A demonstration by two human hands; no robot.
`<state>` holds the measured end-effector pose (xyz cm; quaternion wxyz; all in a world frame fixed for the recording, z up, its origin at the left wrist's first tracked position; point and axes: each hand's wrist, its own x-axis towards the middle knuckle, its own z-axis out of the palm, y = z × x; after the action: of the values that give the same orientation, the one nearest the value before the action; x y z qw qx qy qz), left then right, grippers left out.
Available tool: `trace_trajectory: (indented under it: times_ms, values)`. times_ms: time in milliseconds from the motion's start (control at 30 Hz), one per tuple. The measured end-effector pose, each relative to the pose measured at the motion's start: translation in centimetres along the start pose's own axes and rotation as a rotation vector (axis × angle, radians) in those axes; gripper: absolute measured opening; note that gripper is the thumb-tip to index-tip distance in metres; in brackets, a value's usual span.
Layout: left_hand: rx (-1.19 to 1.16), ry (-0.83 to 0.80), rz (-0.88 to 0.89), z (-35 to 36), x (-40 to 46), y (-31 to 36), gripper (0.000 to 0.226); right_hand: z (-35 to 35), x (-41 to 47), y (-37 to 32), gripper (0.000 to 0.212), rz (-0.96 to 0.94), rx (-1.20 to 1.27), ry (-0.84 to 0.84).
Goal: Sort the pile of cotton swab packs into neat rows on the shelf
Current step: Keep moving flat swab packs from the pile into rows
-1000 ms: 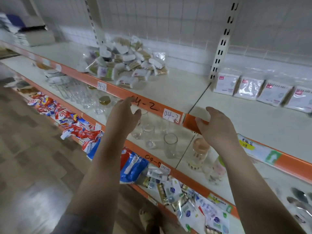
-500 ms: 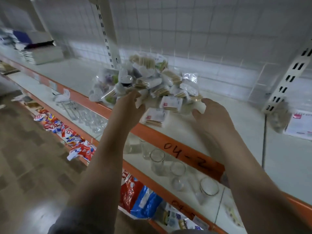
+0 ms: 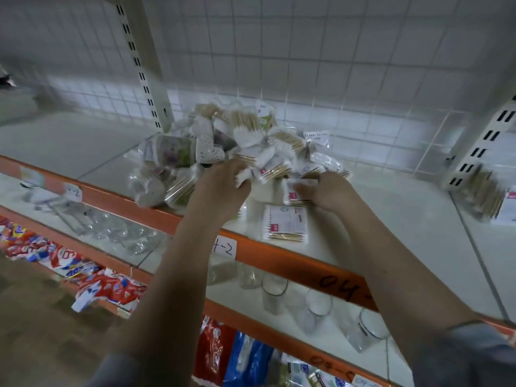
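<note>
The left hand [image 3: 223,182] is reaching into the front of the pile of cotton swab packs [image 3: 231,152] on the shelf [image 3: 391,219], its fingers curling around 1 white pack. The right hand [image 3: 329,191] is pinching a flat pack [image 3: 296,194] at the pile's near edge. Sorting is barely starting: no rows are showing here, and only 1 loose pack [image 3: 286,226] is lying flat near the shelf's front lip, its swab sticks running left to right.

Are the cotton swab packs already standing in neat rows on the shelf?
No, the cotton swab packs lie in a loose pile on the shelf, and only one flat pack lies apart in front.
</note>
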<state>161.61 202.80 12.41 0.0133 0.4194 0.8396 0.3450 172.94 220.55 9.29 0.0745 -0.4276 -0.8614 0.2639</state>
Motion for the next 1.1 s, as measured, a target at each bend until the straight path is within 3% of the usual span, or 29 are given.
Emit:
trace_trajectory:
  times_ms: [200, 367, 533, 633, 767, 867, 967, 1100]
  values:
    - [-0.022, -0.051, 0.039, -0.2, 0.8, -1.1, 0.035, -0.1, 0.5, -0.7, 0.060, 0.037, -0.108, -0.028]
    - [-0.028, -0.082, 0.044, 0.1, 1.1, -1.4, 0.034, -0.4, -0.2, -0.7, 0.054, 0.000, 0.003, 0.001]
    - [-0.010, -0.081, 0.065, 0.4, 1.2, -1.0, 0.031, -1.2, -1.3, -0.3, 0.067, 0.066, 0.168, 0.054]
    - [0.004, -0.125, 0.086, 0.8, 1.2, -0.5, 0.030, -2.0, -2.1, 0.5, 0.052, 0.060, 0.200, 0.021]
    - [0.013, -0.169, 0.121, 1.6, 1.0, 0.3, 0.032, -3.1, -3.4, 2.0, 0.025, 0.079, 0.468, 0.070]
    - [0.001, -0.214, 0.150, 2.4, 0.9, 0.9, 0.034, -3.3, -4.5, 3.0, 0.020, 0.135, 0.700, 0.198]
    - [0.087, -0.370, 0.149, 2.9, 0.6, 1.4, 0.045, -3.0, -5.7, 3.9, 0.025, 0.185, 0.929, 0.272]
    - [0.277, -0.568, 0.183, 3.1, 0.5, 2.0, 0.064, -2.3, -7.4, 4.3, 0.012, 0.166, 1.073, 0.296]
